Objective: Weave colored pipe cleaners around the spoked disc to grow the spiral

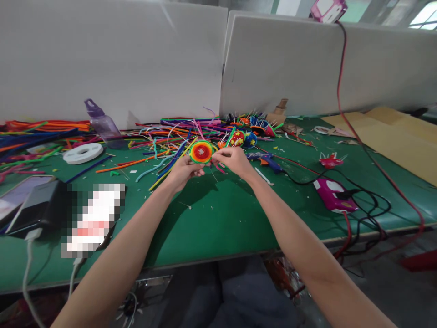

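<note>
Bright light glares through a pale paned window (425, 17) at two o'clock; indoor light is muted. A diffuse shadow darkens the glossy green surface (221, 234) at seven. Pixel blocks mask a white rectangular phone screen (94, 216) at eight. Wide-angle distortion stretches the edges; distant detail looks soft.

A round, flat disc of fuzzy coiled strands (201, 152), ringed from rim to centre in green, yellow, orange and red, with a small pale grey middle. I hold it raised, its face towards me: my left hand (184, 174) supports its lower left edge, and my right hand (233, 159) pinches at its right rim.
</note>
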